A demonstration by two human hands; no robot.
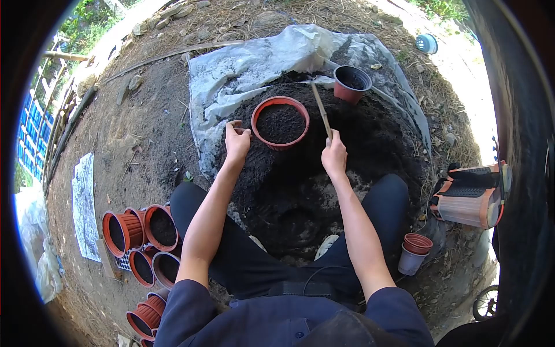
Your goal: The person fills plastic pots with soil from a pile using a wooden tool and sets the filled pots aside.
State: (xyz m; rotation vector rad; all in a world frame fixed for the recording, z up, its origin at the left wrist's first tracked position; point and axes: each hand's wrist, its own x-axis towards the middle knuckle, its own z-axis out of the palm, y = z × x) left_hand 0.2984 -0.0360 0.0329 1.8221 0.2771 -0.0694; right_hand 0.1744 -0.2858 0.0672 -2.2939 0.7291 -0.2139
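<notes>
A terracotta-coloured plastic pot [255, 128] filled with dark soil [280, 122] stands on the soil heap in front of me. Just left of its rim is my left hand [237, 141], fingers loosely bent and apart, with nothing visible in them. To the pot's right, my right hand [335, 155] is closed around the lower end of a flat bamboo stick [319, 107], which points up and away from me. Beyond the stick a second, reddish-brown pot [348, 94] with a black inside leans on the heap.
A whitish plastic sheet [231, 75] lies under the dark soil heap [370, 133]. Several soil-filled pots [132, 230] are grouped at lower left. Two small stacked pots [411, 261] and an orange-and-black object [465, 199] are at right. A blue container [426, 44] lies at upper right.
</notes>
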